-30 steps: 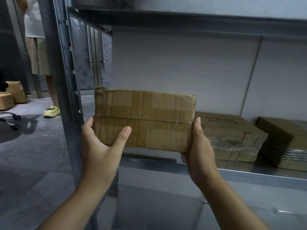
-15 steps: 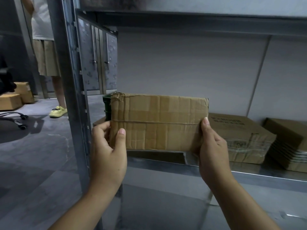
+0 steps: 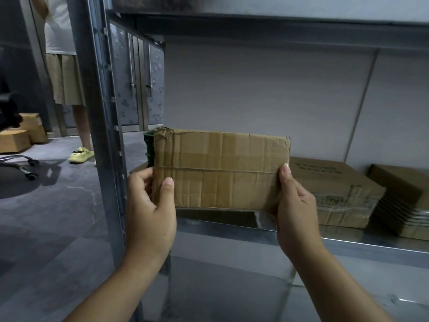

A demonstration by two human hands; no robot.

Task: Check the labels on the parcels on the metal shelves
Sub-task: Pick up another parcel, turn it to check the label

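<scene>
**Parcel held up at the shelf edge, one hand on each end**

The person holds a flat cardboard parcel (image 3: 220,170) upright in front of the metal shelf (image 3: 348,248), just above its front rim and not resting on it. The left hand (image 3: 151,210) grips the parcel's lower left corner. Its thumb lies straight up on the creased, taped face and its fingers are wrapped behind the edge. The right hand (image 3: 297,212) clasps the lower right corner, thumb up along the end, with the other fingers hidden behind the cardboard. Both forearms rise from below, wrists roughly level.

On the shelf, behind and to the right, lie a printed carton (image 3: 336,194) and a stack of flat cartons (image 3: 406,198). A dark green crate (image 3: 148,147) peeks out past the parcel's left end. Beyond the shelf post (image 3: 97,112) a bystander (image 3: 62,66) stands on the grey floor.

A second ago the parcel's left end sat close against the post and the left thumb slanted across the face. Now the parcel is clear to the right of the post and the thumb is more upright. Since half a second ago it has hardly shifted, and both hands hold it as they did.
</scene>
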